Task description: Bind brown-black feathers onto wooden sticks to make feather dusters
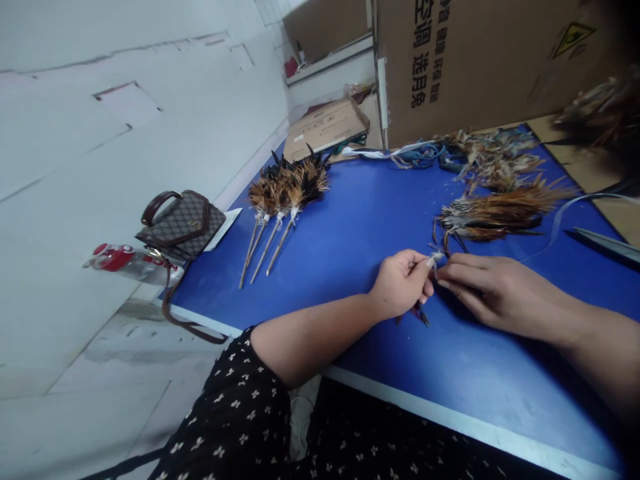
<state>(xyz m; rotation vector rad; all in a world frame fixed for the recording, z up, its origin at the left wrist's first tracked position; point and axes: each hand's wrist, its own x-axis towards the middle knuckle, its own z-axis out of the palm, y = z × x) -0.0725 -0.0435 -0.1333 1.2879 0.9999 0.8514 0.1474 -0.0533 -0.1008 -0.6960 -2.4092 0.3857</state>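
Note:
My left hand [399, 283] is closed around a small feather bundle [423, 313], whose dark tips show below the fingers. Its pale quill ends [437, 257] stick out past the thumb. Close beside them, my right hand [500, 290] has its fingers pinched together on a thin whitish strip at the quills. More of this strip [557, 223] runs from behind the right hand towards the right edge. Just beyond my hands lies a pile of brown feathers [500, 210], with fluffier, paler feathers [500, 157] behind it.
Several feather dusters [287, 190] with thin sticks lie on the blue table [350, 233]. Scissors [605, 245] lie at the right. A handbag [183, 223] and a plastic bottle [135, 262] are at the left edge. A large cardboard box [480, 73] stands behind; a flatter carton [327, 127] lies at the back.

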